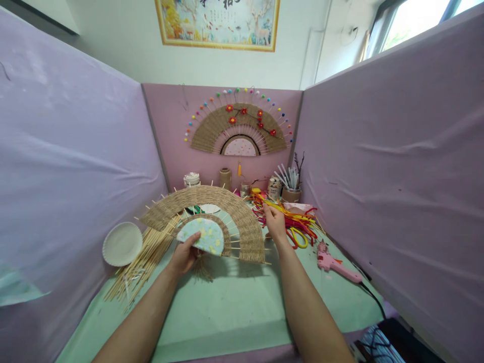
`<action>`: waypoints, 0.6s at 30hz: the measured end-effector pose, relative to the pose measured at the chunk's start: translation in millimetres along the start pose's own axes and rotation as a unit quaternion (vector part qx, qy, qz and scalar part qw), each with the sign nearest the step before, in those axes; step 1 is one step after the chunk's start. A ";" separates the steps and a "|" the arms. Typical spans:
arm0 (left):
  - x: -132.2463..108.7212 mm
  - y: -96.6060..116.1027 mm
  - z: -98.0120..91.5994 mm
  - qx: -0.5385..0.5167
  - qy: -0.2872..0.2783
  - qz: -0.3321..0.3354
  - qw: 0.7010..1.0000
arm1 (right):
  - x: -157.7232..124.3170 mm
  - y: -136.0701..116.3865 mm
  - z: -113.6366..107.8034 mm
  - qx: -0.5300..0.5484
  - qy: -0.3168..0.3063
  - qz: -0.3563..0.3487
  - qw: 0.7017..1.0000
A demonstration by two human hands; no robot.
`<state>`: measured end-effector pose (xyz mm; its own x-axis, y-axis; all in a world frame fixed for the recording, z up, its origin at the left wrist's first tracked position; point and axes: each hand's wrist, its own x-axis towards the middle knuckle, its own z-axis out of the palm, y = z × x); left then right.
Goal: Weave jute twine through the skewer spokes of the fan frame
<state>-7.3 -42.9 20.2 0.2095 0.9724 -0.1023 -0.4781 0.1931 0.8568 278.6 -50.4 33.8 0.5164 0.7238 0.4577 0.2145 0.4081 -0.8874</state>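
Note:
A woven fan of straw-coloured cord on thin sticks (pixel 212 195) is held up over the green table, with a pale blue floral half-round (pixel 206 235) at its centre. My left hand (pixel 186 253) grips the fan at the lower edge of the half-round, thumb on the front. Beyond the fan's right side, my right hand (pixel 275 222) reaches to the pile of red, orange and yellow fuzzy stems (pixel 298 219). Its fingers look drawn together at the pile's left edge, and what is between them is too small to make out.
Thin sticks (pixel 145 252) and a white plate (pixel 122 244) lie at left. A pink glue gun (pixel 336 264) with a cord rests at right, near yellow-handled scissors (pixel 300 238). A finished fan (pixel 212 128) hangs on the back panel above jars (pixel 274 187) and twine (pixel 225 178).

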 end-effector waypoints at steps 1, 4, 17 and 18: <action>0.2 -0.2 -0.1 0.001 -0.001 0.003 1.000 | -1.0 -0.4 0.0 -0.009 -0.002 -0.015 1.000; 0.3 0.4 -0.1 0.002 0.000 0.015 1.000 | -3.5 -3.7 -0.1 -0.030 -0.005 -0.057 0.998; 5.7 26.9 18.0 0.007 -0.024 0.040 0.999 | -4.0 -20.8 -8.1 -0.014 0.018 -0.028 0.999; 6.2 28.9 19.6 0.006 -0.027 0.040 0.999 | -2.7 -19.1 -10.6 0.008 0.005 -0.010 1.000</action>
<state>-3.1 -33.9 54.2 0.2171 0.9761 -0.0051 -0.4845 0.1123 0.8675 281.9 -66.0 48.9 0.5207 0.7097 0.4746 0.2109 0.4317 -0.8770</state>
